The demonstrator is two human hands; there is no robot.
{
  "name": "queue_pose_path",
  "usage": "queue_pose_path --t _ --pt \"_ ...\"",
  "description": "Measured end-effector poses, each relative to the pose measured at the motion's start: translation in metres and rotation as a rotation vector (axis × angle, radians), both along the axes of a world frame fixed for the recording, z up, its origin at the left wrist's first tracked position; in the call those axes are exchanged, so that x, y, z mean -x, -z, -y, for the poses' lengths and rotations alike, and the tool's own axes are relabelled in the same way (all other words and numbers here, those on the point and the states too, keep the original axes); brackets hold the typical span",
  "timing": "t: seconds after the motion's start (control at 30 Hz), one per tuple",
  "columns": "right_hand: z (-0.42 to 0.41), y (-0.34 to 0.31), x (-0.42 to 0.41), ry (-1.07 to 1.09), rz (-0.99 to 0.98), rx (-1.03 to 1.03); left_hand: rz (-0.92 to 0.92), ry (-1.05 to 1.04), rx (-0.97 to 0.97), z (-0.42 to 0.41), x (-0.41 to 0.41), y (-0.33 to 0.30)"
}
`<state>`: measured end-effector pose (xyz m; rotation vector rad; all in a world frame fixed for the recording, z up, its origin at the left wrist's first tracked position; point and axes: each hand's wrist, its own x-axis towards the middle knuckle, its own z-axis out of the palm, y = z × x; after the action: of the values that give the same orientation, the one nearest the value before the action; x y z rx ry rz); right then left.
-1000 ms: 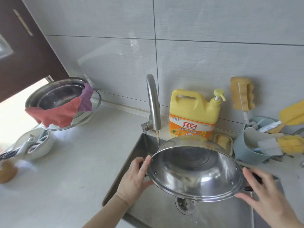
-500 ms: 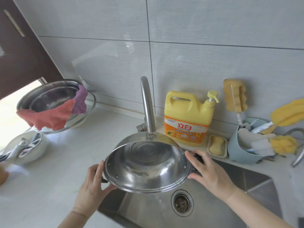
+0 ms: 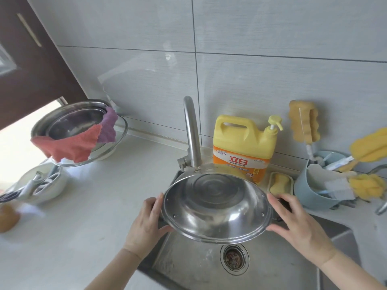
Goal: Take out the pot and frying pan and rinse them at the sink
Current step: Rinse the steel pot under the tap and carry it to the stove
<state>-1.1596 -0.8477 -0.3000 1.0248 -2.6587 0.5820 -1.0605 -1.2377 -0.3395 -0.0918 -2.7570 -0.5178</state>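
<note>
A steel pot [image 3: 217, 208] is held tilted over the sink [image 3: 188, 266], its open mouth facing the camera, just below the faucet [image 3: 191, 132] spout. The left hand [image 3: 146, 225] grips its left rim and the right hand [image 3: 297, 225] its right side at a dark handle. The drain [image 3: 234, 259] lies beneath. Behind stand a yellow detergent jug [image 3: 243, 143], a soap dish [image 3: 280, 183] and a blue caddy [image 3: 314, 191] of sponges. On the counter [image 3: 83, 206] to the left, a steel bowl [image 3: 73, 124] carries a red cloth [image 3: 69, 146] and a purple cloth [image 3: 109, 127].
</note>
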Motion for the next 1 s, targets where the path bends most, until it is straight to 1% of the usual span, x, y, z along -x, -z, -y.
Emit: queue_pose_path --t 0.17,0.27,0.4,0.5,0.7,0.9,1.0 --pt "-0.019 -0.009 -0.003 0.062 0.018 -0.025 -0.044 0.046 0.0 -0.021 0.014 0.0" --pt "-0.014 -0.007 -0.002 0.04 0.013 -0.026 -0.012 0.025 -0.004 -0.016 0.007 -0.003" --pt "0.014 0.003 0.0 -0.043 0.017 0.001 0.002 -0.011 -0.032 0.011 -0.017 -0.009" --pt "0.043 0.007 -0.002 -0.106 0.029 0.018 -0.003 -0.082 -0.074 0.034 -0.037 -0.015" --pt "0.076 0.011 -0.011 -0.164 0.042 0.02 -0.028 -0.125 -0.034 0.061 -0.066 -0.013" --pt "0.042 0.009 -0.021 -0.09 0.004 0.006 -0.025 -0.031 -0.056 0.034 -0.051 -0.011" --pt "0.009 0.004 -0.032 0.008 0.015 -0.005 -0.048 0.035 -0.003 0.009 -0.034 -0.006"
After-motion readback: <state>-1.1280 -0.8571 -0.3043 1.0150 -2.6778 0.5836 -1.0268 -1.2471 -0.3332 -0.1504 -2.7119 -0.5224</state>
